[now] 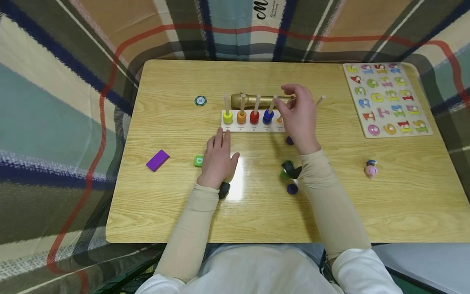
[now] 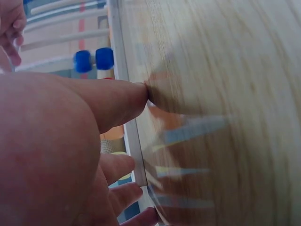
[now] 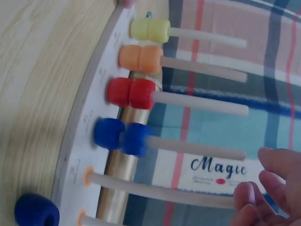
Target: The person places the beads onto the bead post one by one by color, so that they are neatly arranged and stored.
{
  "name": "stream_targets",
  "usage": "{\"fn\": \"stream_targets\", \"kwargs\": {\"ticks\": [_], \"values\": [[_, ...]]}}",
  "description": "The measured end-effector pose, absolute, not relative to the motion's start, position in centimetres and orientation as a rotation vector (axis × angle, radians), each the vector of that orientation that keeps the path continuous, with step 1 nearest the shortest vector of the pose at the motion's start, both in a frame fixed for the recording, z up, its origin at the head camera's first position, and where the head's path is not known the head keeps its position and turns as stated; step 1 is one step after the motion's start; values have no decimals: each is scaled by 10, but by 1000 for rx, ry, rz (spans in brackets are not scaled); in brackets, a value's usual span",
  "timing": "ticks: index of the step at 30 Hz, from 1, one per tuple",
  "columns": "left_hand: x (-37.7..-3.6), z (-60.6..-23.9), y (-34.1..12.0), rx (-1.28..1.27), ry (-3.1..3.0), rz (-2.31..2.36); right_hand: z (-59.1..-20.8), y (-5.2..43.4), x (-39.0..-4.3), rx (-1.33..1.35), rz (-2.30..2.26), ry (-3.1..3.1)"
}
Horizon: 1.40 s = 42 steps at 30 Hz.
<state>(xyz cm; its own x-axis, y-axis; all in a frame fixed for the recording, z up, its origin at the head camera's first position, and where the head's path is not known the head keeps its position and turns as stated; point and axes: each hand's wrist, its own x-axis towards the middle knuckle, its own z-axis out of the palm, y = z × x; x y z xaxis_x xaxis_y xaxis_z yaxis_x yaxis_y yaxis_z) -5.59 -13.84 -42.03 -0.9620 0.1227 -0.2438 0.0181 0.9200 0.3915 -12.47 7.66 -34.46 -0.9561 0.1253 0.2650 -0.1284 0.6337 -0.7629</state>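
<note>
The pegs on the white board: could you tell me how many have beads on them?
4: the yellow, orange, red and blue pegs, side by side from the board's left end. The right hand may hide others.

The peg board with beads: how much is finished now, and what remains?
Done: yellow, orange, red and blue pegs each carry two beads. In hand: right hand hovers by the bare fifth peg; left hand steadies the board. Left: loose beads on the table.
</note>
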Motion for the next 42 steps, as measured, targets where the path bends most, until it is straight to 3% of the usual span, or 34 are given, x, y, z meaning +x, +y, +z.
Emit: {"fn": "stream_targets", "kwargs": {"ticks": [9, 21, 27, 33, 42], "values": [[-57, -420, -136, 113, 2803, 563, -344, 108, -104, -91, 1247, -2498], [-58, -419, -136, 117, 2838, 537, -413, 147, -80, 86, 996, -3119], [-57, -419, -135, 114, 2814, 548, -424, 149, -77, 97, 939, -3132], [-57, -420, -136, 103, 2810, 532, -410, 145, -77, -20, 1187, -2805], [-57, -420, -134, 123, 2792, 567, -369, 131, -98, 8, 1308, -2391]]}}
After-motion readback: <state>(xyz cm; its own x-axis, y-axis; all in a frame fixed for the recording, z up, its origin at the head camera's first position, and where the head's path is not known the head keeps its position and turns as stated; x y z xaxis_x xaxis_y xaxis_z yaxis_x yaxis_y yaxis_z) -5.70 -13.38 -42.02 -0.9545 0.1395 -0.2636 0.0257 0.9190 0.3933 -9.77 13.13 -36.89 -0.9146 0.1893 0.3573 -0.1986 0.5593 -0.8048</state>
